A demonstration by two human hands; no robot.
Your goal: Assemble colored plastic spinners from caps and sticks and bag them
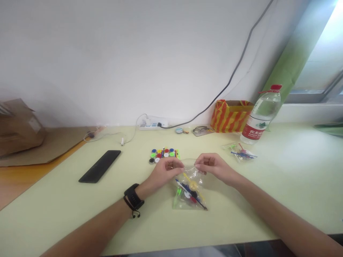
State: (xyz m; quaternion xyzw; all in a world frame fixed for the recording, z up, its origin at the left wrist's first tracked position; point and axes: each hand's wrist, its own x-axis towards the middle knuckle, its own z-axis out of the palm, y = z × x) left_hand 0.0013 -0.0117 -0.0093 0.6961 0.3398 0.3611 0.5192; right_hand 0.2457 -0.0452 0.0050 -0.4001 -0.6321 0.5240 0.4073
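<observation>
A clear plastic bag point(178, 203) with small coloured plastic pieces in it lies near the front of the table. My left hand point(166, 173) pinches its top edge on the left, between thumb and fingers. On the other side of that edge, my right hand point(213, 167) has a similar pinch. Inside the bag are a yellow piece point(193, 185), dark and blue sticks, and white, red and green bits. Just beyond my left hand sit rows of coloured round pieces point(166, 155), partly hidden by it.
A black flat slab point(100, 166) lies at left. Another clear bag of coloured sticks point(242, 153) is at right, before a large water bottle point(259, 116) and a striped bag point(230, 116). A power strip point(154, 124) with cables stands by the wall. Brown paper packaging point(21, 128) is far left.
</observation>
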